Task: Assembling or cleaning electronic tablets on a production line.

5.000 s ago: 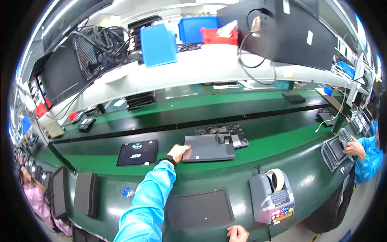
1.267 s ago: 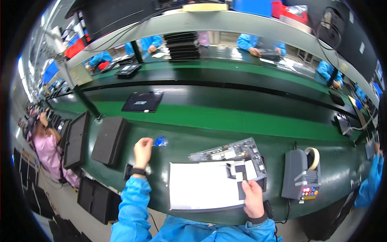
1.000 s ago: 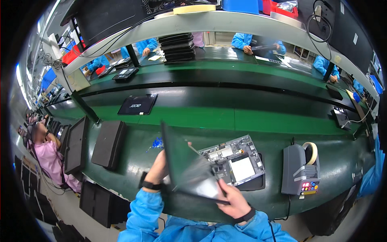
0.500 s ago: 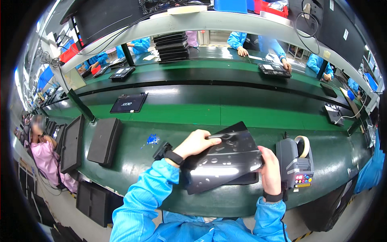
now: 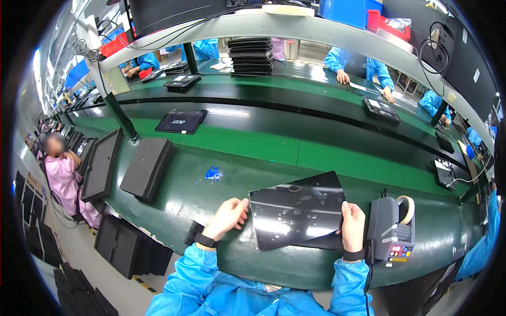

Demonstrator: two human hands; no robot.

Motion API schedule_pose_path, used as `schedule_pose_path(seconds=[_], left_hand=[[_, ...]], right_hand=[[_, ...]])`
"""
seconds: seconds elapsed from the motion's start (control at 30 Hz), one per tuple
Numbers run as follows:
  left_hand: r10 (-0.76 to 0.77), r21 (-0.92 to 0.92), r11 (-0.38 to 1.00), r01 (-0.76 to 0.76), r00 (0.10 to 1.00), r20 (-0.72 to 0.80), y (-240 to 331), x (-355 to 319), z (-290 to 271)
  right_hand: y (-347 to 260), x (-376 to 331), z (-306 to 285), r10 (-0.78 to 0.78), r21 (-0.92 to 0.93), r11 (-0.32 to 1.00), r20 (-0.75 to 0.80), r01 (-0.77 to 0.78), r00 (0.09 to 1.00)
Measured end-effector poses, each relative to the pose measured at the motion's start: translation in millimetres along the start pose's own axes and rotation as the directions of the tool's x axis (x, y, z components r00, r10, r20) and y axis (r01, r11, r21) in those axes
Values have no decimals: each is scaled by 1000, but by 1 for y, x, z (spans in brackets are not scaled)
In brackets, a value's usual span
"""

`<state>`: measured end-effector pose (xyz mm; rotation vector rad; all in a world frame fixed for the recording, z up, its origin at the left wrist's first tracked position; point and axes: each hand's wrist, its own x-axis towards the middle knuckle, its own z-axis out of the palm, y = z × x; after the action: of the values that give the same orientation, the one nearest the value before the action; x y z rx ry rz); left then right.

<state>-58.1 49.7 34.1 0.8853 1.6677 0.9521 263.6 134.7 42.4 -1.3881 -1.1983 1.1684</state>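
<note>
A glossy black panel (image 5: 295, 210) with bubble-like marks and bright reflections lies tilted over the green bench. A darker flat piece (image 5: 329, 241) shows from under its lower right edge. My right hand (image 5: 353, 224) grips the panel's right edge, the thumb on top. Beside the left edge is my left hand (image 5: 226, 218), its fingers half curled and apart with nothing visible in them. Both wrists wear black bands.
A grey tape dispenser (image 5: 390, 224) stands right of my right hand. Blue bits (image 5: 212, 173) lie scattered to the left, near a black foam block (image 5: 147, 168). A dark tablet-like panel (image 5: 181, 121) rests farther back. Co-workers in blue sit across the bench.
My left hand has come off the panel's upper left and moved down and left to beside its edge. The panel lies flatter, its bend gone. The whole view has shifted.
</note>
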Motion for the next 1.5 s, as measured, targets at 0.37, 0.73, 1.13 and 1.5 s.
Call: schedule_pose_path(seconds=[0.37, 0.73, 1.13, 1.5], left_hand=[[45, 3, 999, -45, 998, 31, -10, 3, 26], [383, 138, 921, -363, 909, -165, -14, 0, 33], [761, 316, 599, -736, 646, 62, 28, -48, 17], [687, -334, 519, -787, 616, -385, 42, -69, 61]], right_hand=[[1, -5, 5, -432, -651, 697, -48, 299, 901], [12, 11, 4, -492, -703, 617, 8, 354, 871], [-5, -1, -15, -301, 336, 905, 74, 260, 951], [2, -42, -8, -295, 405, 878, 41, 254, 955]])
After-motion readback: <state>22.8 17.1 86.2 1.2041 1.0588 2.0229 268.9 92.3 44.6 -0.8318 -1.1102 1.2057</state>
